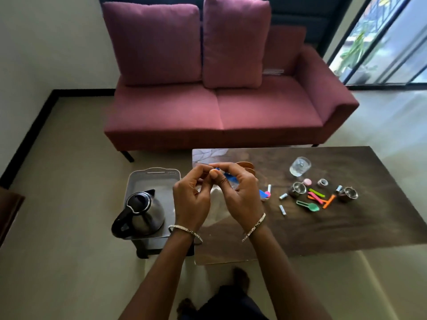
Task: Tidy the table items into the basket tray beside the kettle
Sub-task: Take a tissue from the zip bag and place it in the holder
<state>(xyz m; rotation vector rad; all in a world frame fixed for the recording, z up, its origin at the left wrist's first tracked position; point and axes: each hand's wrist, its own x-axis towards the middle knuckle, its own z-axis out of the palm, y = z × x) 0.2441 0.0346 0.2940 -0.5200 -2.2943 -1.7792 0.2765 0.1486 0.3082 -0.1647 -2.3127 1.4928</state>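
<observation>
I'm pinching a small blue plastic piece [228,176] between both hands, left hand [191,199] and right hand [240,195]; its long axis is running rightward, and the grey basket tray [141,181] is lying just left, nearer the left hand.

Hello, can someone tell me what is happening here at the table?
A person is tidying small things off a dark table. Both hands, left hand and right hand, are raised together, pinching a small blue item in their fingers. The grey tray beside the kettle looks empty as far as it shows. A glass, metal cups, batteries and coloured plastic spoons are on the table.
</observation>
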